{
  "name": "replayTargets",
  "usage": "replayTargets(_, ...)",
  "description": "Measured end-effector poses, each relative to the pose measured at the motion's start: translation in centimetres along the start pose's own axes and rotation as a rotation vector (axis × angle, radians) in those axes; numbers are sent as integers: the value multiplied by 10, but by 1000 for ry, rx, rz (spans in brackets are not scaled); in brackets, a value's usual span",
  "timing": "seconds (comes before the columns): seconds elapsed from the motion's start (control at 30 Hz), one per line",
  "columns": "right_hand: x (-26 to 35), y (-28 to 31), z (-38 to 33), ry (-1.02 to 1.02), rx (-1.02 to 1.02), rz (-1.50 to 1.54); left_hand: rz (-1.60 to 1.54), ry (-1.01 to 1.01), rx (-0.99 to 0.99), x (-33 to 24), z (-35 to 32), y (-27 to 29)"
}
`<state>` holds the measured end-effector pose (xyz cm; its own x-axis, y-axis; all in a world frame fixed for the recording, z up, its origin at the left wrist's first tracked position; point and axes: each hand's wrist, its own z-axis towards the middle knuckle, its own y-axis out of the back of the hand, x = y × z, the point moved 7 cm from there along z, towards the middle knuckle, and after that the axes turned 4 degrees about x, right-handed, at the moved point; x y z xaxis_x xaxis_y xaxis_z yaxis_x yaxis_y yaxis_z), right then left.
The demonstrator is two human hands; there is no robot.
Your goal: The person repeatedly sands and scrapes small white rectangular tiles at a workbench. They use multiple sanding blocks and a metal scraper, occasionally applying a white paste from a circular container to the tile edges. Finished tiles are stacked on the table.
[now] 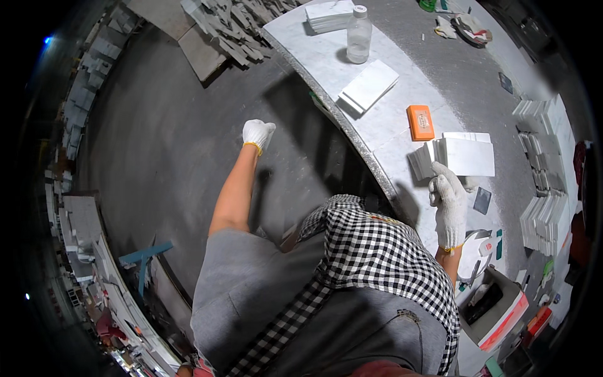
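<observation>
My left hand (258, 135), in a white knit glove with a yellow cuff, is held out over the grey floor. Its fingers are curled into a fist, with nothing showing in them. On the right, my gloved right hand (448, 204) is at the near side of a leaning stack of white tiles (468, 156) on the work table (402, 81). Its fingers are loosely bent and partly apart; no held thing shows, and I cannot tell whether a fingertip touches the tiles. Just beyond this stack lies an orange box (420, 122).
Further along the table are two white tiles (369, 85), a clear bottle (359, 39) and another tile stack (330, 16). More tiles (544, 220) stand at the right. An open carton (493, 308) is near my right side. Grey strips (232, 28) lie heaped beyond the floor.
</observation>
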<state>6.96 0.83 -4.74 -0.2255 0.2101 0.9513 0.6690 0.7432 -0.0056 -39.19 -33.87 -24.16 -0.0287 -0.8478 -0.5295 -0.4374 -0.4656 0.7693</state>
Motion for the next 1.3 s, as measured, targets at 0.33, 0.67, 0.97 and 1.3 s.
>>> replayTargets(0.33,1,-1,5,-28,-23,-50,-275,-23,132,11,-1,-15)
replayTargets(0.67,22,-60,4,70,215,-306,-1001,256,463,-98,-84,-25)
replayTargets(0.97,25,-168,11,824,667,-793,-1050,100,708,-200,-172,-45)
replayTargets(1.3,29,-162,19,762,503,-783,-1036,23,714,-181,-184,-52)
